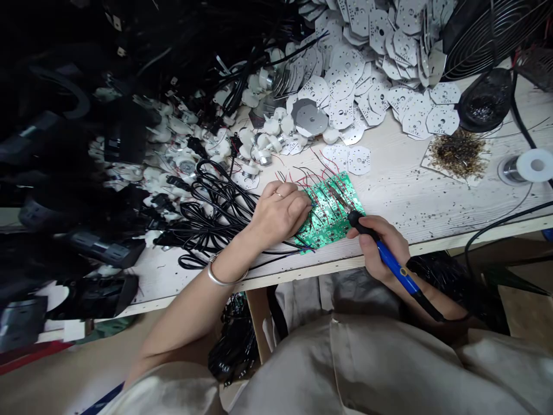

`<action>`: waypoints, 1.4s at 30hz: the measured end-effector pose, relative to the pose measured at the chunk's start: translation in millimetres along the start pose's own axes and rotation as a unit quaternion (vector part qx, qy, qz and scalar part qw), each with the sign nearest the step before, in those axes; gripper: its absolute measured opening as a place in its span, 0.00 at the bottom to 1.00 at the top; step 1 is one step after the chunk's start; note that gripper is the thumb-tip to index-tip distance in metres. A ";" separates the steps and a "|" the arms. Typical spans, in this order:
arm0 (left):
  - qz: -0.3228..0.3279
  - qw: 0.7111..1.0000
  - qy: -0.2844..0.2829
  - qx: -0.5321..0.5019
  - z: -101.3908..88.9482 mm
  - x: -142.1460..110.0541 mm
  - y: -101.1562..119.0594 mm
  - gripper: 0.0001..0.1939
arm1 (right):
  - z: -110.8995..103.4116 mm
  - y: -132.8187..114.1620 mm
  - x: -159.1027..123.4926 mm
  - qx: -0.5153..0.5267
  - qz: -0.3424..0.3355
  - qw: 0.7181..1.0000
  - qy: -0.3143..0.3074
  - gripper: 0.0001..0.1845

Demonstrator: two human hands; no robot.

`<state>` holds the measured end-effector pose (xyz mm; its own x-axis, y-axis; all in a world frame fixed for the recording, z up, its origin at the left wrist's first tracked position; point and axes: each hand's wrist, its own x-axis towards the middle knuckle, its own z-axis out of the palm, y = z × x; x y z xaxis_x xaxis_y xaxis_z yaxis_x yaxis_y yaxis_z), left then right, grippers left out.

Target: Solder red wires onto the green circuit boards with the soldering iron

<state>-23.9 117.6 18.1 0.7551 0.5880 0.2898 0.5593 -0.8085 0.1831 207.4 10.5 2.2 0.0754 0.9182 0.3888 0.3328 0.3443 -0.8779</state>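
My left hand (279, 212) rests on the near-left edge of a green circuit board (330, 216), its fingertips pressing on the board and on thin red and black wires (322, 178). My right hand (380, 245) grips a blue-handled soldering iron (395, 268) like a pen. The iron's thin tip reaches over the board among the wires, and I cannot tell whether it touches a joint. A bundle of black cables (216, 216) lies under my left wrist, with several strands running towards the board.
Heaps of round white LED boards (367, 57) and white lamp parts (263, 129) cover the table's far side. A solder spool (533, 166), brown debris (458, 153), a black dish (484, 101) and a wire-guarded fan (488, 34) stand right. The table's front edge (354, 262) runs beneath my forearms.
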 end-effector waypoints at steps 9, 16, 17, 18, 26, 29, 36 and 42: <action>-0.108 0.992 -0.030 -0.052 -0.8 -3.4 5.9 0.05 | -2.0 2.4 -2.3 0.025 -0.008 0.999 0.025 0.13; -0.150 0.982 -0.050 -0.104 -5.2 2.0 8.9 0.06 | 1.1 1.7 5.1 -0.024 -0.083 0.996 -0.007 0.11; -0.154 0.981 -0.053 -0.106 -5.7 2.8 8.8 0.05 | 2.2 1.2 7.0 -0.028 -0.103 0.994 -0.006 0.12; -0.158 0.980 -0.054 -0.107 -6.0 3.5 8.6 0.05 | 3.4 0.8 8.8 -0.032 -0.119 0.992 -0.005 0.12; -0.176 0.976 -0.050 -0.116 -4.3 4.8 8.7 0.06 | 9.7 1.3 15.6 -0.063 -0.151 0.986 -0.027 0.10; -0.194 0.973 -0.055 -0.112 -5.1 6.7 11.4 0.06 | 10.8 2.3 16.6 -0.061 -0.157 0.985 -0.033 0.11; -0.249 0.958 -0.100 -0.102 -11.9 13.4 19.9 0.08 | 14.8 3.9 16.1 -0.062 -0.212 0.975 -0.026 0.13; -0.261 0.956 -0.097 -0.092 -11.8 14.5 21.9 0.07 | 18.4 5.9 17.1 -0.079 -0.236 0.968 -0.040 0.13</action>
<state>-4.7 108.2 37.5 0.4486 0.8915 -0.0632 0.8213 -0.3833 0.4226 193.4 31.8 -1.5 -0.1905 0.6802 0.7078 0.4531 0.7006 -0.5513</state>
